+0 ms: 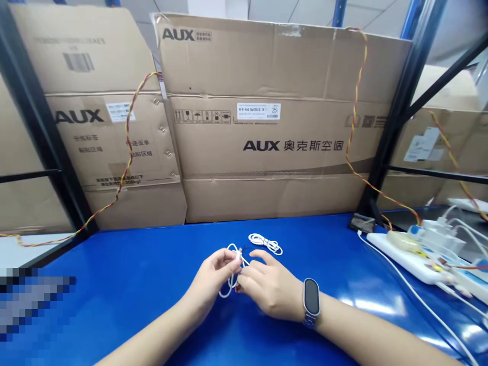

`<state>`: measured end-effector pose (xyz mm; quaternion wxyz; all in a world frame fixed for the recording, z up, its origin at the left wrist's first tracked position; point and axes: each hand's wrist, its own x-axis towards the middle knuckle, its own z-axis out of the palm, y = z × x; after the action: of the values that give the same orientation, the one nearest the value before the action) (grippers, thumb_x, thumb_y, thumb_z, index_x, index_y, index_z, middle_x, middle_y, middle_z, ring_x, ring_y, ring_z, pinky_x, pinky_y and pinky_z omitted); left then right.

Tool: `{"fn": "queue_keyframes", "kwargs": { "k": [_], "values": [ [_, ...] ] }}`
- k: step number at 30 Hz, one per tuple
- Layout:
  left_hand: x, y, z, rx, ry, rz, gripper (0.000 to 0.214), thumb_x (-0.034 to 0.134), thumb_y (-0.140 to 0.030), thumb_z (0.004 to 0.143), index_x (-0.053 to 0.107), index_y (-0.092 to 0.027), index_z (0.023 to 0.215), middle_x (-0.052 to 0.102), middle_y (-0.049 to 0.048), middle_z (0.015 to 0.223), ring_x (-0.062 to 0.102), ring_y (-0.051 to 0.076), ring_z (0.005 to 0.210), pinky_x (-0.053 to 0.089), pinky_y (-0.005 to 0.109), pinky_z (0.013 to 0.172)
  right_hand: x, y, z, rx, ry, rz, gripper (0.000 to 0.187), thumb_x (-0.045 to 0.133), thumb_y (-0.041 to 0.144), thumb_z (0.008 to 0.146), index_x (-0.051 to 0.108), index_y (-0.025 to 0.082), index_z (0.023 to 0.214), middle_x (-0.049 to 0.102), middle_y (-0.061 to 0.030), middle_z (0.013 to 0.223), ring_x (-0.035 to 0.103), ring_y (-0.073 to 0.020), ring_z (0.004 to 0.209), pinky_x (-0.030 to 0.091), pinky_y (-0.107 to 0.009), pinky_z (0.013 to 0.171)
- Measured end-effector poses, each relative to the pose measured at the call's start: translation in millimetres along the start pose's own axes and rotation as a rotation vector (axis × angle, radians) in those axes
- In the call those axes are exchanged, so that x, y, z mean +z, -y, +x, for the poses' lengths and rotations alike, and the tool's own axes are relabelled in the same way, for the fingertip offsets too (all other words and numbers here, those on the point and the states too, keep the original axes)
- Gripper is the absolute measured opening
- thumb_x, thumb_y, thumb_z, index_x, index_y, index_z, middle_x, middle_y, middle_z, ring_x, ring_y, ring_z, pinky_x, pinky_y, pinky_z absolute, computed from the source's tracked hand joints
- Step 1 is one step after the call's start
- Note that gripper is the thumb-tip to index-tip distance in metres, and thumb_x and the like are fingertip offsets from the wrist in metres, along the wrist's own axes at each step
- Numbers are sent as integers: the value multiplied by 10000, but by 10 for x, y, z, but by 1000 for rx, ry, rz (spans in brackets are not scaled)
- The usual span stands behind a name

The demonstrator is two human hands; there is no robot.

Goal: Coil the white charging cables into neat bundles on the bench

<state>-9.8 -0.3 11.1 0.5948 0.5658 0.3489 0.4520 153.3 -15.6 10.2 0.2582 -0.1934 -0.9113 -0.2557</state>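
Near the middle of the blue table, my left hand (217,272) pinches the plug end of a white cable (225,294) between thumb and fingertips. Loops of that cable hang below and behind the fingers. My right hand (269,284), with a smartwatch (311,297) on its wrist, is closed on the same cable close to the left fingertips. Its index finger is bent above the cable, and a thin dark strand (247,248) shows beside it. The right fingertips are partly hidden. Just beyond the hands lies a second white cable (266,244), coiled and bundled.
Large cardboard boxes (263,198) stand along the table's back edge. On the right are a white power strip (404,257), plugged-in chargers (444,236) and trailing white cords. Twisted red-yellow wires (127,152) hang in front of the boxes. Black shelf posts (400,117) flank the table (152,264).
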Motion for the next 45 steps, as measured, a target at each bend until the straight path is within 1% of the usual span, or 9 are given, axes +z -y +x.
{"fn": "queue_keyframes", "kwargs": {
  "k": [4,7,10,14,18,23,27,39,45],
  "values": [
    [53,56,-5,-92,119,-131,211,564,-378,757,499,-179,741,537,-34,681,464,76,561,355,198,543,-35,1,10,-87,19,-70,219,353,98,839,562,162,855,615,-62,803,516,-188,769,313,-412,916],
    [54,121,12,-65,169,-120,230,558,-400,754,487,-183,733,496,-44,640,437,82,570,340,205,557,-28,8,4,14,0,22,191,372,116,846,543,148,926,612,-77,848,517,-186,759,349,-412,862],
    [33,142,21,6,181,-84,234,573,-402,741,490,-184,724,489,-43,668,441,93,626,345,214,605,1,10,-1,308,-106,290,118,435,194,846,511,165,932,588,-74,867,520,-187,786,400,-371,753],
    [29,83,0,25,181,35,230,483,-417,803,478,-191,763,546,-23,734,491,114,703,350,235,670,78,-30,3,801,-197,876,126,505,309,815,444,199,819,530,-9,737,518,-139,653,426,-279,600],
    [46,27,-29,46,165,147,255,417,-439,830,455,-194,769,609,7,787,520,126,680,351,249,663,193,-106,0,981,-264,1292,234,602,337,737,412,202,758,503,28,698,499,-99,571,400,-227,516],
    [69,7,-67,65,218,170,248,379,-419,853,448,-195,772,634,15,780,535,137,701,356,259,678,224,-138,8,1020,-252,1544,300,670,330,668,415,196,751,508,50,651,477,-76,456,397,-220,439],
    [76,41,-69,76,245,158,268,358,-420,859,454,-184,776,602,-3,633,526,125,604,373,253,628,164,-117,45,1009,-197,1634,331,694,315,642,470,177,843,545,35,681,528,-88,505,438,-241,511],
    [65,64,-27,41,169,119,296,383,-465,829,418,-186,735,578,-24,619,473,75,420,345,198,434,139,-66,74,916,-136,1597,323,590,376,739,466,169,954,550,38,612,534,-101,526,440,-251,523],
    [43,87,-13,36,113,190,287,383,-452,833,436,-186,740,537,-48,484,444,82,383,328,192,417,209,-90,33,995,-165,1501,269,607,378,725,457,173,817,558,25,660,526,-94,519,431,-251,526]
  ]
}}
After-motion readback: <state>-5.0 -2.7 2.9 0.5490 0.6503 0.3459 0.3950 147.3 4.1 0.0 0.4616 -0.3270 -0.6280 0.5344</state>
